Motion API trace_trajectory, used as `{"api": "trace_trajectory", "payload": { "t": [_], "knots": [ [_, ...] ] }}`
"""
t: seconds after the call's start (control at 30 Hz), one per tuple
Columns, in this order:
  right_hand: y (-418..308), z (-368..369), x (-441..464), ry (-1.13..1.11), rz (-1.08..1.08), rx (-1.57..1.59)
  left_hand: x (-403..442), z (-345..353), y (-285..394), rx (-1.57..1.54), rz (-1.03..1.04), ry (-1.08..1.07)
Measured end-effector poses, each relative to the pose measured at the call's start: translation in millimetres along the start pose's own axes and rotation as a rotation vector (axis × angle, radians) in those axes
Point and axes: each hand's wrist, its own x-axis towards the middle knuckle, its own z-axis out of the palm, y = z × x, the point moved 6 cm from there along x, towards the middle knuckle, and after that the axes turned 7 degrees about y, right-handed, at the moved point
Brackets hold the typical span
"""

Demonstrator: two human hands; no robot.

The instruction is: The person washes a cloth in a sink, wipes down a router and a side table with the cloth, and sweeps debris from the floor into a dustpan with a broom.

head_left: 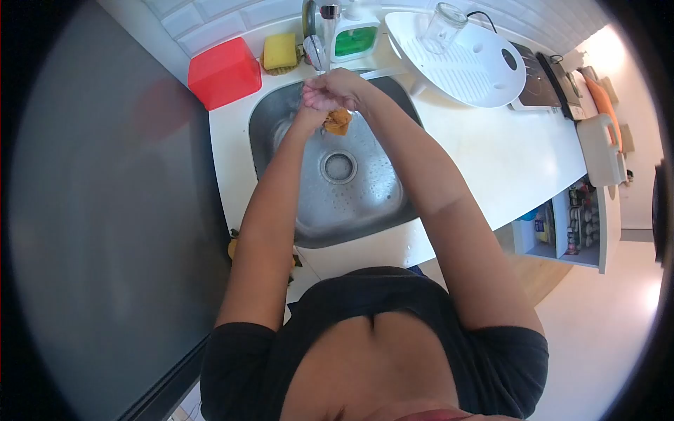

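Observation:
My right hand (342, 86) is at the far end of the steel sink (351, 210), under the faucet (330, 12), with its fingers curled over my left hand (313, 116). Water seems to run down onto both hands. The left fingers are mostly hidden beneath the right hand. Just below the hands shows a crumpled orange-brown piece (338, 121), perhaps a cloth or sponge; I cannot tell whether it is held or lies in the sink. Wet drops cover the basin around the drain (339, 167).
Left of the faucet stand a red container (225, 72) and a yellow sponge (280, 50). A soap dispenser with green liquid (356, 41) is behind the sink. To the right, a white drying rack (463, 70) bears a glass jar (445, 28). An open drawer (562, 224) juts out at right.

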Motion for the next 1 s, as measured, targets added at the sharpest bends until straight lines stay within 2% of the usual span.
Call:
{"api": "trace_trajectory", "payload": {
  "t": [0.03,0.1,0.17,0.2,0.27,0.3,0.37,0.47,0.6,0.67,0.73,0.8,0.87,0.93,1.0],
  "knots": [
    [-1,0,-2,0.012,0.000,-0.057,0,1,13,0.204,0.250,-0.087],
    [-7,-10,-8,0.036,0.011,-0.134,-8,21,26,0.382,0.498,-0.165],
    [-19,-13,-11,0.048,-0.005,-0.167,-8,7,31,-0.212,-0.078,0.028],
    [-18,-11,-12,0.054,-0.005,-0.236,-11,2,33,-0.203,-0.084,0.027],
    [-20,-12,-14,0.012,0.022,-0.283,-14,0,23,-0.100,-0.352,0.087],
    [-19,-9,-16,-0.038,0.051,-0.317,-15,0,22,-0.100,-0.352,0.086],
    [-19,-7,-15,-0.028,0.060,-0.304,-24,8,11,-0.685,-0.592,0.092],
    [-19,-5,-16,-0.025,0.078,-0.313,-34,11,9,-0.549,-0.714,0.026],
    [-12,-1,-14,-0.050,0.098,-0.427,-47,8,33,-0.640,-0.570,0.040],
    [-12,-2,-11,-0.058,0.059,-0.547,-35,12,31,-0.769,-0.310,-0.064],
    [-13,-2,-8,-0.064,0.017,-0.666,-28,8,10,-0.672,-0.358,-0.049],
    [-17,-5,-3,-0.012,-0.066,-0.944,-26,4,4,-0.577,-0.403,-0.036],
    [-15,-10,9,-0.025,-0.114,-0.903,-31,-5,18,-0.226,-0.397,0.019],
    [-13,-12,19,-0.038,-0.160,-0.861,-31,-5,21,-0.254,-0.351,0.036],
    [-11,-8,23,-0.123,-0.243,-1.024,-29,-5,20,-0.284,-0.305,0.050]
  ]
}}
